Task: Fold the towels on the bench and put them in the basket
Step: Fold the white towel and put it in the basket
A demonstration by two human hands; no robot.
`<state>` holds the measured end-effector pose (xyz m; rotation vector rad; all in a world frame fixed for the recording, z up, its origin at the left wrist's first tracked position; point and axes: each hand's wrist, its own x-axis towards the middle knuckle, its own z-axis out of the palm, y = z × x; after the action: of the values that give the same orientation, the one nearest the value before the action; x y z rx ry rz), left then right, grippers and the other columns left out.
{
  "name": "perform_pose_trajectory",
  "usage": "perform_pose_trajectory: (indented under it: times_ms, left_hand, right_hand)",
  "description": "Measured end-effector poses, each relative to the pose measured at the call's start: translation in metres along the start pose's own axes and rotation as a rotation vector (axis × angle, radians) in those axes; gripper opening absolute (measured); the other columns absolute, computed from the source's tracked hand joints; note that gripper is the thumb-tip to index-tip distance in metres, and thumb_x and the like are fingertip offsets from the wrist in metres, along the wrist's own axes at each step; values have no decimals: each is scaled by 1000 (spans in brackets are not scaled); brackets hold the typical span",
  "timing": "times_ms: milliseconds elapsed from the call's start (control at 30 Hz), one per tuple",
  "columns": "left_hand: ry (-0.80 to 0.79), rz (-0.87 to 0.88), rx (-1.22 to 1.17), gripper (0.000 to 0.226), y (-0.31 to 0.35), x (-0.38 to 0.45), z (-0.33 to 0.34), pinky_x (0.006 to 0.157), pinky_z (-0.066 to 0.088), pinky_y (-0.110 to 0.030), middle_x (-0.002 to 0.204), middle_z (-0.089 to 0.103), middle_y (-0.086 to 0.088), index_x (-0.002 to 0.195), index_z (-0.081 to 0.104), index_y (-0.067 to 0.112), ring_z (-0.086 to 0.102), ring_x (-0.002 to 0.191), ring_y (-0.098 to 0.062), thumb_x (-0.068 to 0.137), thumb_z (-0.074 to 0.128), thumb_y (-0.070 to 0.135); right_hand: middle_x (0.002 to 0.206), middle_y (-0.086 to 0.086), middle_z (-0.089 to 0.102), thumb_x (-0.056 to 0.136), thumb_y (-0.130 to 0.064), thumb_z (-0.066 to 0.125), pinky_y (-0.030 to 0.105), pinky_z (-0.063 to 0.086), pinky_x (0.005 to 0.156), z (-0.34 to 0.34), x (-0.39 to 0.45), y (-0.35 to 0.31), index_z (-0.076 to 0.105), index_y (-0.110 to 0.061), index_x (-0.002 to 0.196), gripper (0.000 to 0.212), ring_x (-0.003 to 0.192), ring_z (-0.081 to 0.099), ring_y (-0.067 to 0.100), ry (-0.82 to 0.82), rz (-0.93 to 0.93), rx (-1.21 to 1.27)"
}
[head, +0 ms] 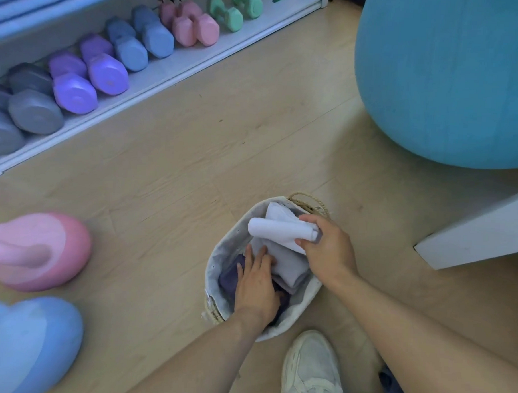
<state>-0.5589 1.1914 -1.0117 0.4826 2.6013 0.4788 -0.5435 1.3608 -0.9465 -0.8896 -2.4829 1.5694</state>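
A small woven basket (219,263) with a white liner stands on the wooden floor in front of me. Inside it lie a folded grey towel (287,266) and a dark purple towel (230,279). My right hand (328,247) grips a folded white towel (275,228) by its end, holding it over the basket's far side. With straight fingers, my left hand (257,281) reaches into the basket and presses down on the towels there. A corner of the white bench (476,232) shows at the right.
A low white shelf (180,71) along the wall holds several coloured dumbbells. A pink kettlebell (38,250) and a blue one (28,346) sit on the floor at left. A big teal exercise ball (453,77) fills the upper right. My white shoe (312,374) is beside the basket.
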Motion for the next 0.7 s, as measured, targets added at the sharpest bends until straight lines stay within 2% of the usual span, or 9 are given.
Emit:
perform_pose_trajectory:
  times_ms: [133,200,300,400,467,533,567,633,700]
  left_hand:
    - [-86,-66,32,95,-2,3,2,125,7,-54,169,14,-6,159,4,22,-17,156,-22,83,61,31]
    - [-112,-84,33,98,-5,4,-1,126,6,-52,168,16,-5,161,1,21,-14,156,-23,81,56,37]
    - [-81,-119,-34,88,-6,5,-6,126,9,-52,167,21,-5,161,7,22,-6,157,-23,81,39,42]
    - [-72,-143,-49,77,0,5,-10,126,12,-53,168,17,-10,160,16,21,0,157,-24,89,36,44]
    - [-74,-118,-24,69,4,4,-14,125,14,-53,168,16,-11,160,17,19,2,157,-25,97,37,41]
    - [-78,-108,-41,59,4,5,-18,122,22,-54,166,24,-11,157,24,20,10,157,-27,102,34,38]
    - [-82,-114,-57,54,2,6,-20,119,28,-54,164,29,-12,154,31,22,17,155,-28,103,32,39]
    - [-83,-124,-47,42,-1,11,-22,111,40,-50,156,41,-13,140,46,27,38,145,-29,102,37,44]
    - [-60,-111,-22,30,-3,13,-24,99,47,-43,139,53,-8,122,54,28,56,121,-26,98,50,45]
  right_hand:
    - [119,0,68,94,-29,63,32,47,83,15,8,5,65,-21,121,28,106,62,23,8,-61,-294]
    - [121,6,65,102,-38,48,35,44,90,20,9,2,62,-15,118,32,112,60,27,-24,-59,-569]
    - [116,4,66,103,-32,40,35,38,97,21,12,-2,63,-15,115,31,111,59,23,-7,-147,-946]
    - [100,6,63,82,-15,62,39,40,83,17,18,3,67,-16,104,23,91,60,26,65,-312,-1129]
    - [92,9,61,63,-8,78,40,45,72,18,19,9,68,-15,95,34,80,58,29,51,-457,-1114]
    - [99,12,67,55,-15,89,38,55,72,22,14,10,73,-14,102,50,85,65,31,-58,-604,-1062]
    - [115,16,67,60,-22,90,40,57,80,27,11,10,71,-11,117,61,99,67,32,-139,-606,-1032]
    - [161,17,31,90,-32,67,45,40,111,36,6,7,35,-10,154,75,144,39,32,-309,-466,-990]
    - [170,5,-7,104,-34,42,48,23,120,41,6,0,1,-19,162,73,155,6,28,-441,-292,-997]
